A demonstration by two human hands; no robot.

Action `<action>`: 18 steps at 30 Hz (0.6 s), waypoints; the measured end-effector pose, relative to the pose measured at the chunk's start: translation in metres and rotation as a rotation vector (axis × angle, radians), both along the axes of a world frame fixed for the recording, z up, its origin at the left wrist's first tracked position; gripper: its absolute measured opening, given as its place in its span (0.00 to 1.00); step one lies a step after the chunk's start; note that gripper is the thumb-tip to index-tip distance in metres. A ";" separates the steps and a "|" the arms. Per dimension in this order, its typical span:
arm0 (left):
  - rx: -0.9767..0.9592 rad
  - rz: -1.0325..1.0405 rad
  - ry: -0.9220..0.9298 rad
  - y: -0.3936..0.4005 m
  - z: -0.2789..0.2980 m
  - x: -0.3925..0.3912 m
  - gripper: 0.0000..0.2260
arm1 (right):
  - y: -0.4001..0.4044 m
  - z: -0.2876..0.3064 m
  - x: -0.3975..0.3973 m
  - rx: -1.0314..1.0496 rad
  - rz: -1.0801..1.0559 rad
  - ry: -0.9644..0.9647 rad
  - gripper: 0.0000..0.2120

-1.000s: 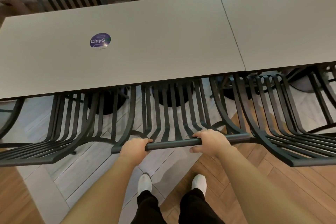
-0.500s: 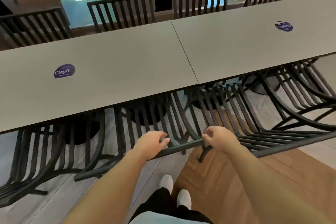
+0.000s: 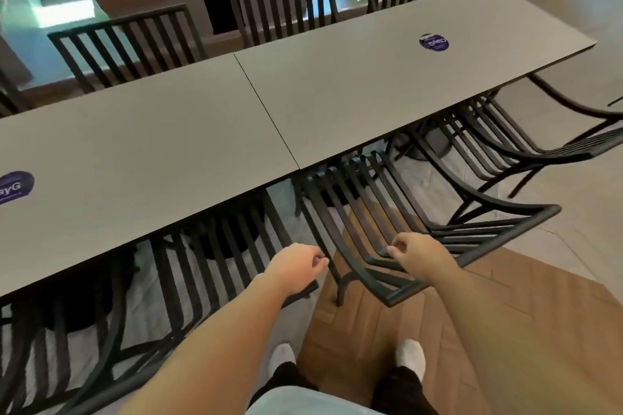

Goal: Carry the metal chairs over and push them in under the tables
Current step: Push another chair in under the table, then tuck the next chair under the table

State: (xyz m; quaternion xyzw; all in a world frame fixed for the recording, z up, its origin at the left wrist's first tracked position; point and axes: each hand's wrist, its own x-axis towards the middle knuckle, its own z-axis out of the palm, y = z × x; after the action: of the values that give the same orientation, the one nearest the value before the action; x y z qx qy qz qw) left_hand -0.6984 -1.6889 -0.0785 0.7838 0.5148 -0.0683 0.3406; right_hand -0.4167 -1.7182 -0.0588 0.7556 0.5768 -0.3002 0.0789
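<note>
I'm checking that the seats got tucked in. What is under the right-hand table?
Under the right-hand table the fronts of two black metal chairs are pushed in, and a dark table base shows behind them. The tabletop covers the chairs' front legs.

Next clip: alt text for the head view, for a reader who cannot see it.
Two bare hands, left hand and right hand, hang loosely curled, holding nothing, above black metal chairs pushed in under two grey tables set end to end. Each table bears a round purple sticker; more chairs line the far side.
</note>
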 end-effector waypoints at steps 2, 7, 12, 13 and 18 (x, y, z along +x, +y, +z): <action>0.002 0.004 -0.005 0.003 -0.002 0.028 0.16 | 0.006 -0.010 0.026 -0.020 0.031 0.008 0.13; -0.001 0.125 0.023 -0.008 -0.008 0.099 0.17 | 0.021 -0.029 0.097 -0.034 0.155 0.042 0.14; -0.027 0.266 0.069 -0.040 -0.003 0.175 0.17 | 0.029 -0.024 0.180 -0.068 0.358 0.028 0.17; -0.024 0.285 0.071 -0.044 -0.001 0.189 0.17 | 0.032 -0.022 0.196 -0.077 0.400 0.014 0.18; -0.042 0.349 0.069 -0.056 0.002 0.234 0.16 | 0.044 -0.022 0.244 -0.086 0.416 0.021 0.21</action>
State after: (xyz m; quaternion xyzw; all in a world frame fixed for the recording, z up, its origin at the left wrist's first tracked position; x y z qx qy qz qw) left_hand -0.4646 -1.7449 -0.0765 0.6724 0.6529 -0.0460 0.3458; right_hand -0.1730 -1.6743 -0.0807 0.6132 0.7077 -0.3094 0.1654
